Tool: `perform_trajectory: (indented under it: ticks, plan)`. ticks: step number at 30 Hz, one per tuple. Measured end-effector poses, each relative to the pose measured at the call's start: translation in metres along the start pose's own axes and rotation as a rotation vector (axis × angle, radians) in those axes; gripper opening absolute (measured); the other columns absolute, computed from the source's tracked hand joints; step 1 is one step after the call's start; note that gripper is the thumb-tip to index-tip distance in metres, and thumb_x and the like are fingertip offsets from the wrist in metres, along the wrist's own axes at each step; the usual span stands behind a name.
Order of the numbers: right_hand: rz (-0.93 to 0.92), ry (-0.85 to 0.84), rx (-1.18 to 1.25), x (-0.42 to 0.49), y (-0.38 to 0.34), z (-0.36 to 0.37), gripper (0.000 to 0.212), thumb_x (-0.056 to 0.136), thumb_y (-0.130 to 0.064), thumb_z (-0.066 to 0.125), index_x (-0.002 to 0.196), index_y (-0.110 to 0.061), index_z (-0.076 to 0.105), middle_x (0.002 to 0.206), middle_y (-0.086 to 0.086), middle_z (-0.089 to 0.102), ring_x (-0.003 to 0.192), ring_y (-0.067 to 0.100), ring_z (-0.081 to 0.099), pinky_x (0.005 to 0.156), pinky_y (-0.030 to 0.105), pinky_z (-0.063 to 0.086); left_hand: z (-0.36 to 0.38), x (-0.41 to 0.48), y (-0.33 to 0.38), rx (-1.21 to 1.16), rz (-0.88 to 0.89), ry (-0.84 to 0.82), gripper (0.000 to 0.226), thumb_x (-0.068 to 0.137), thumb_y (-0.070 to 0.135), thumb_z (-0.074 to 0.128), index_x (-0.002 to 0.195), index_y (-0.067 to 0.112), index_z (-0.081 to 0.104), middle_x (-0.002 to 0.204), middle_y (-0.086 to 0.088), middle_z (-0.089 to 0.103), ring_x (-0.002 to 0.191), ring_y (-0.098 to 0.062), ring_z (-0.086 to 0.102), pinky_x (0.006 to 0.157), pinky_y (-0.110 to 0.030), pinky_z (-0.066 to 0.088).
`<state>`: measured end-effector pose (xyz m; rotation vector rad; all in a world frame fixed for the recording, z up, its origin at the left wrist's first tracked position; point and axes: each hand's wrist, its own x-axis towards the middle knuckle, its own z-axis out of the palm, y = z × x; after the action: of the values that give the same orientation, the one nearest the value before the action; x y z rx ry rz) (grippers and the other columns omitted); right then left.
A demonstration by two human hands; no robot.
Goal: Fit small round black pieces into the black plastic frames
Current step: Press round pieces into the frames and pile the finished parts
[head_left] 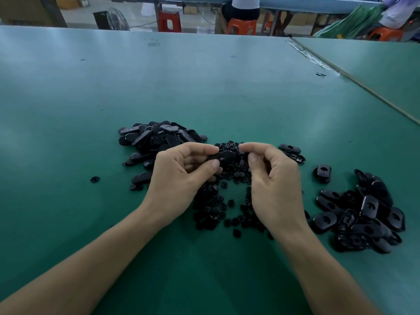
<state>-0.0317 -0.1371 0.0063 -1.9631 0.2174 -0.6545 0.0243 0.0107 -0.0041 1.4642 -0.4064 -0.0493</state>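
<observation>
— Judging by the heaps, we're somewhere mid-job, aren't we?

— We'd say so. Our left hand (181, 176) pinches one frame (223, 156) between thumb and fingers, held up just above the round pieces (216, 210) at the centre of the picture.

— And our right hand (275, 185)?

— Its fingers are curled, with thumb and forefinger tips close together just right of the frame. Whether a piece sits between them we cannot tell, as it's dark on dark there.

— So this frame isn't fitted yet?

— We judge not. A small opening seems to show in its face, though it's blurred.

— And the other frames?

— The left pile (159, 137) lies left of centre, beyond our left hand. The right pile (368, 221) sits at the lower right, well apart from it. Some loose frames (290, 148) lie between, just right of the round pieces.

— Which pile is done?

— We can't say. Holes show in many frames at the lower right, but whether they're filled is too small to see.

— What's left, then?

— Plenty, by our reckoning. The round pieces cover a broad patch of bench (204, 87) under both hands.
</observation>
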Motion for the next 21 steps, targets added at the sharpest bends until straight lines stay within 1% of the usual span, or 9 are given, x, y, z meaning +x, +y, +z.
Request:
perform_trajectory:
  ticks: [3,7,11,14,17,21]
  plan:
    - [0.009,-0.021,0.014,-0.0015,-0.0007,0.0010,0.024,0.102,-0.013,0.053,0.096,-0.029,0.069,0.087,-0.008,0.065,0.071,0.001,0.054,0.070,0.017,0.039,-0.0007,0.0002,-0.0012,-0.011,0.000,0.002,0.023,0.089,-0.006,0.069,0.097,0.014,0.073,0.084,-0.007,0.078,0.079,-0.022,0.076,0.069,-0.023,0.059]
    - [-0.018,-0.058,0.029,-0.0029,-0.0037,0.0017,0.022,0.099,-0.012,0.058,0.095,-0.032,0.066,0.088,-0.014,0.067,0.083,0.003,0.062,0.075,0.013,0.046,-0.0013,0.0010,-0.0018,-0.020,-0.003,0.002,0.023,0.089,-0.007,0.067,0.097,0.014,0.074,0.084,-0.008,0.078,0.079,-0.023,0.076,0.069,-0.023,0.059]
    - [-0.062,-0.100,0.009,-0.0056,-0.0041,0.0034,0.017,0.096,-0.010,0.063,0.097,-0.027,0.069,0.081,-0.015,0.067,0.079,0.002,0.064,0.069,0.011,0.048,-0.0019,0.0001,-0.0018,-0.015,0.013,-0.024,0.024,0.089,-0.008,0.067,0.098,0.014,0.075,0.083,-0.007,0.078,0.077,-0.021,0.076,0.069,-0.023,0.059]
    - [-0.092,-0.112,0.002,-0.0059,-0.0048,0.0042,0.017,0.094,-0.009,0.067,0.095,-0.026,0.069,0.080,-0.017,0.068,0.080,0.000,0.065,0.068,0.008,0.047,-0.0020,-0.0006,-0.0013,-0.005,0.023,-0.044,0.025,0.089,-0.008,0.068,0.099,0.014,0.075,0.085,-0.005,0.079,0.077,-0.019,0.077,0.071,-0.023,0.059]
    - [-0.101,-0.122,0.008,-0.0065,-0.0053,0.0044,0.017,0.093,-0.009,0.068,0.093,-0.026,0.069,0.080,-0.019,0.068,0.079,-0.004,0.066,0.068,0.005,0.046,-0.0020,-0.0006,-0.0021,0.027,0.034,-0.051,0.027,0.088,-0.008,0.069,0.099,0.015,0.076,0.088,-0.004,0.079,0.080,-0.020,0.077,0.075,-0.026,0.061]
    - [-0.083,-0.117,-0.013,-0.0077,-0.0051,0.0054,0.018,0.093,-0.010,0.068,0.092,-0.028,0.069,0.078,-0.020,0.068,0.080,-0.004,0.066,0.068,0.005,0.046,-0.0021,-0.0011,-0.0020,0.050,0.042,-0.062,0.029,0.088,-0.008,0.069,0.098,0.017,0.076,0.089,-0.003,0.079,0.081,-0.019,0.077,0.076,-0.026,0.060]
